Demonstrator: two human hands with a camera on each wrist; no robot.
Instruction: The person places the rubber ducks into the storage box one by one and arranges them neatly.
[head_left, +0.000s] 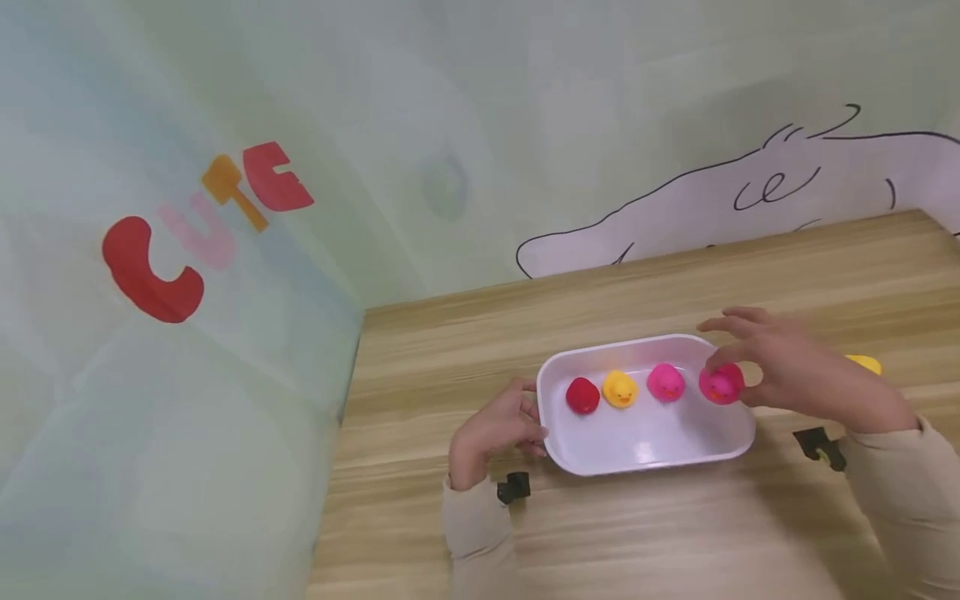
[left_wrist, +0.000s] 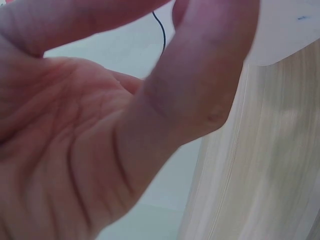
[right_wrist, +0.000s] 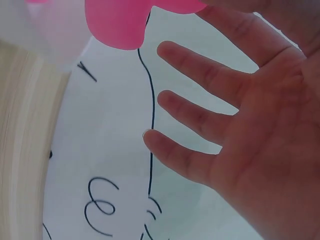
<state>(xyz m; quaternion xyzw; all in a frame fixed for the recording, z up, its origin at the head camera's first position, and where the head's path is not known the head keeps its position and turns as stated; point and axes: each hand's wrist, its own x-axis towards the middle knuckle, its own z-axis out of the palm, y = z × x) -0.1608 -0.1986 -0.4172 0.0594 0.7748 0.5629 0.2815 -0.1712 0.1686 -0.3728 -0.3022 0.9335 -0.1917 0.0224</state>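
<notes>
A white rectangular tray stands on the wooden table. Inside it sit a red rubber duck, a yellow rubber duck and a pink rubber duck, in a row. At the tray's left end my left hand grips the rim with thumb and bent fingers. Over the right end my right hand pinches another pink rubber duck between thumb and index finger. The other fingers of that hand spread out straight in the right wrist view, beneath the held pink duck.
A yellow object lies on the table beyond my right wrist, partly hidden by it. Walls with a line drawing and coloured letters stand behind and to the left. Small black devices sit at both wrists.
</notes>
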